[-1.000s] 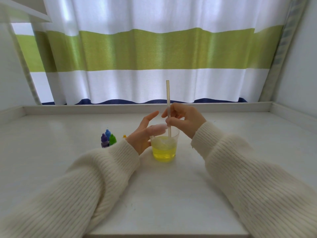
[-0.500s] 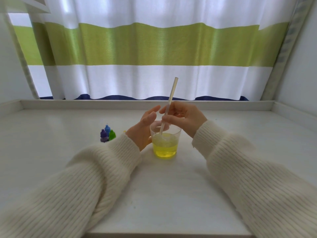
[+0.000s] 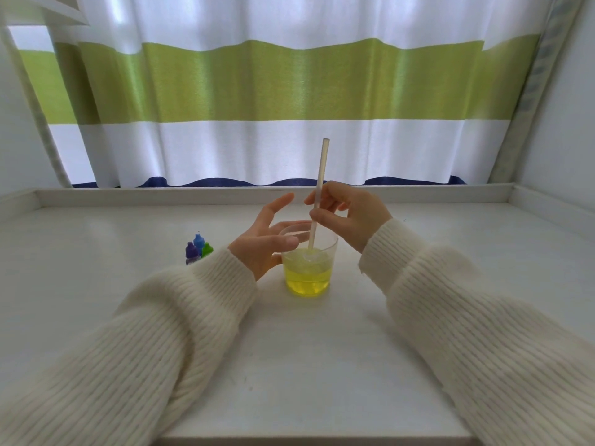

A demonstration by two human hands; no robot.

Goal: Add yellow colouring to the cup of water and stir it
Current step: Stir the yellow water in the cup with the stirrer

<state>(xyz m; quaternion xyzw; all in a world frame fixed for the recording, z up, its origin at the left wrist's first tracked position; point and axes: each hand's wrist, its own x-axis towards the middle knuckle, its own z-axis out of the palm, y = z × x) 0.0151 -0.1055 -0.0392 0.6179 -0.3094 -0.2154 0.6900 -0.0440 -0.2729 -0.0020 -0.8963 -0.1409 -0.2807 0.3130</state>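
Closest in: two cream knit sleeves reaching forward over a white table, nothing else on the near part.

Then the clear plastic cup, standing upright about mid-table, roughly half full of yellow water. Already evenly yellow as far as can be told, so colouring's in and this looks like the stirring part, probably well along.

Left hand cupped against the cup's left side, thumb lying across the near rim, fingers spread and loosely apart rather than clamped. Presumably just there to stop a light cup from sliding or tipping while the water gets swirled.

Right hand above and just right of the cup, thumb and fingertips pinched together on a pale translucent straw about midway up. Straw nearly upright, leaning a touch right at the top, lower end dipped in the water. Pinch grip mid-shaft makes sense: easy to twirl from the wrist without knocking the rim.

Further back left, near the left sleeve: small dropper bottles, purple cap, blue cap, green cap, huddled together out of the stirring zone. Yellow bottle not visible, maybe hidden behind the hand.

Beyond that, raised table edge, then a white curtain with a green band.
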